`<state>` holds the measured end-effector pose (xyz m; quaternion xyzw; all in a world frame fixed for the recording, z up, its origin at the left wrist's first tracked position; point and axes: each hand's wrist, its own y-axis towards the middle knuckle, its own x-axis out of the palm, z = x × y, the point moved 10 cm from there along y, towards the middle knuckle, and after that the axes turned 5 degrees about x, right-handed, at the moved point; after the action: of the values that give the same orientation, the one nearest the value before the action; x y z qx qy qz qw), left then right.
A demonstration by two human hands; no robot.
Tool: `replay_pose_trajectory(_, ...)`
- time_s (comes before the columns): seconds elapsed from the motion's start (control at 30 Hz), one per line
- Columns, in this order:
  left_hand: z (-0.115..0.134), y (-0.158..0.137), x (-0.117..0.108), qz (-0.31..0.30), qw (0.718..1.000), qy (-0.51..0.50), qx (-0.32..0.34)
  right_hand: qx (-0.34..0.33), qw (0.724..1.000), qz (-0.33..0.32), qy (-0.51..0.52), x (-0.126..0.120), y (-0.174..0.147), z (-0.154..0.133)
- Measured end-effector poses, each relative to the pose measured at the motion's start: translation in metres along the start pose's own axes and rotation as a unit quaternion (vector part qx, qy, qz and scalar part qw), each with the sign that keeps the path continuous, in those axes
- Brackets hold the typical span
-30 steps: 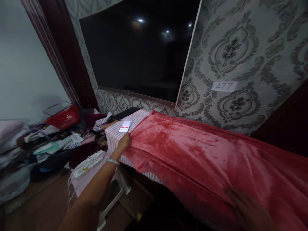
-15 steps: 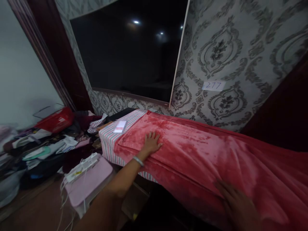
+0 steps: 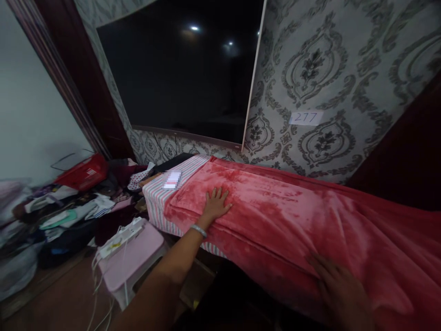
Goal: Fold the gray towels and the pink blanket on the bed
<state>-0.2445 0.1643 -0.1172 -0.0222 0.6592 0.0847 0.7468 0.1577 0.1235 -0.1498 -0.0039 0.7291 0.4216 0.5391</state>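
A red plush blanket (image 3: 268, 197) lies spread along a long surface and drapes over its front edge. My left hand (image 3: 216, 205) rests flat on it near its left end, fingers spread, a silver bracelet on the wrist. Toward the lower right, my right hand (image 3: 339, 282) lies on the blanket's front part with the fingers stretched out. Folds run through the fabric to the right of that hand. Under the blanket, a striped cloth (image 3: 156, 195) shows at the left end, with a blurred phone-like rectangle (image 3: 172, 180) on it.
A pink stool (image 3: 132, 257) bearing a white power strip (image 3: 120, 239) and loose cables stands at front left. Piled clothes (image 3: 79, 211) and a red basket (image 3: 82, 172) lie beyond it. A large television (image 3: 182, 73) hangs on the patterned wall above the blanket.
Both hands stay in nearly the same places on the blanket. The camera view has shifted slightly, and the stool sits a little further right in the picture.
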Motion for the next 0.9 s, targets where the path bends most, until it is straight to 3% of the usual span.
replay_pose_trajectory(0.4,-0.002,0.004,-0.006,-0.027,0.999,0.017,-0.003,0.032,0.999,0.003,0.025,-0.003,0.012,-0.011)
replay_pose_trajectory(0.53,0.005,0.024,-0.025,0.008,1.000,0.025,-0.007,0.056,0.998,0.003,0.034,-0.010,0.025,-0.020)
replay_pose_trajectory(0.67,0.075,0.063,-0.036,0.060,0.995,0.016,0.082,0.090,0.995,-0.016,0.048,-0.014,0.039,-0.015)
replay_pose_trajectory(0.8,0.155,0.075,-0.011,0.026,0.986,0.018,0.161,0.123,0.991,-0.031,0.045,-0.012,0.041,-0.012)
replay_pose_trajectory(0.9,0.181,0.073,0.007,0.027,0.983,0.050,0.177,0.106,0.991,-0.047,0.067,-0.014,0.042,-0.014)
